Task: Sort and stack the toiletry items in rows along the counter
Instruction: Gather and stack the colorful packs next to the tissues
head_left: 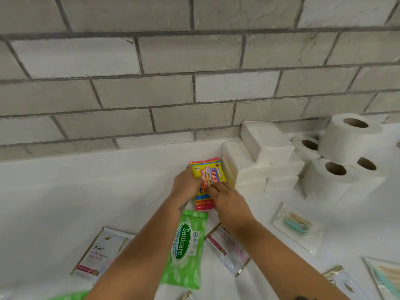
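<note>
**Yellow pack going in beside the tissue stack**

From my remote seat, the yellow pack (pixel 211 176) lies flat on the counter (pixel 86 182), at about 12 o'clock from the hands and tight against the left side of the white tissue bricks (pixel 249 167). A second pack seems to sit under it, its pink crimped end (pixel 204 205) poking out toward me. My left hand (pixel 187 184) holds the pack's left edge with curled fingers; my right hand (pixel 229 204) presses on its near right part, fingers bent over the film. I cannot tell how firmly either hand clamps.

I judge the main risk is slip. The pack is glossy plastic film, soft and pillowy, so one lying on another could slide off when the hands let go. A push too far to 3 o'clock could nudge the tissue bricks, whose top block (pixel 265 140) sits skewed on the lower ones and could tip. Beyond them, the toilet rolls (pixel 344 146) are piled on end, soft paper with cardboard cores; a knock could travel.

Toward 6 o'clock lies a green wipes pack (pixel 187 247), crinkly film, partly under my left forearm; drawing back could drag it. Flat Dove sachets (pixel 99 254) lie either side, and clear-fronted swab packets (pixel 297 226) at 4 o'clock.
</note>
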A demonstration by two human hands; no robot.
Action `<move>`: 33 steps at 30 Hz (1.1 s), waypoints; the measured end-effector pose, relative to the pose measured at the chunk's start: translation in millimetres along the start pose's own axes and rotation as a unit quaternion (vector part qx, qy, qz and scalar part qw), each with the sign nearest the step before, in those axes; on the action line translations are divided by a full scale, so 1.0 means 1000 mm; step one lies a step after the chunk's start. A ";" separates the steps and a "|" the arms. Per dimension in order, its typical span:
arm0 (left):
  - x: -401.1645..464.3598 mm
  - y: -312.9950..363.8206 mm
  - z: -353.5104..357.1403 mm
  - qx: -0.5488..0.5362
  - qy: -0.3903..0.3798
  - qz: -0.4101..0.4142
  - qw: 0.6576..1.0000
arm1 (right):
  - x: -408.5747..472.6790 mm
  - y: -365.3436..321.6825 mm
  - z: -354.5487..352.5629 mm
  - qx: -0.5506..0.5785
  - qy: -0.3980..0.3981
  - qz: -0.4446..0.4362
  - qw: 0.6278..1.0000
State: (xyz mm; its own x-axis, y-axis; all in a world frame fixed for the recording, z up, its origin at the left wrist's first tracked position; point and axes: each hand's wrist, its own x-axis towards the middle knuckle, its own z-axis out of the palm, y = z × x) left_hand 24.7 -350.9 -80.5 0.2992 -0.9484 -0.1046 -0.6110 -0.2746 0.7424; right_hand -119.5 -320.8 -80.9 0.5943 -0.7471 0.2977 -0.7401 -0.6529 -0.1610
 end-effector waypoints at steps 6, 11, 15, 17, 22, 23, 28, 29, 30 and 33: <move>-0.003 0.003 -0.001 0.032 -0.008 0.009 0.999 | 0.002 -0.001 -0.010 -0.004 -0.071 0.006 0.997; -0.006 0.008 -0.003 0.018 -0.003 -0.015 1.000 | 0.002 -0.003 -0.011 0.009 -0.089 0.018 0.996; -0.020 0.016 -0.009 0.016 0.019 -0.010 1.000 | -0.004 -0.005 -0.014 0.036 -0.072 0.022 0.997; -0.031 0.020 -0.012 0.015 0.034 0.003 0.999 | -0.009 -0.007 -0.016 0.055 -0.052 0.024 0.997; -0.058 0.024 -0.017 0.002 0.077 0.020 0.997 | -0.028 -0.015 -0.036 0.040 -0.043 0.047 0.997; -0.064 0.026 -0.017 -0.008 0.084 0.028 0.996 | -0.033 -0.015 -0.040 0.036 -0.042 0.055 0.997; -0.100 0.036 -0.013 -0.033 0.097 0.083 0.991 | -0.064 -0.013 -0.066 0.067 -0.027 0.096 0.993; -0.108 0.039 -0.011 -0.036 0.096 0.093 0.990 | -0.071 -0.011 -0.070 0.077 -0.020 0.103 0.992; -0.115 0.040 -0.009 -0.044 0.092 0.098 0.990 | -0.077 -0.009 -0.075 0.085 -0.012 0.110 0.990; -0.135 0.048 0.003 -0.056 0.086 0.095 0.990 | -0.100 0.001 -0.088 0.105 0.004 0.127 0.986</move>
State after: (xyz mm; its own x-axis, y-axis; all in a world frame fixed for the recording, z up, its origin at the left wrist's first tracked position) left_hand -46.9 -236.5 -32.5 0.3133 -0.9377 0.1501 -0.5851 -0.0661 0.8083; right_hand -207.4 -236.0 -27.8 0.3952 -0.8895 0.2293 -0.7832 -0.4567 -0.4219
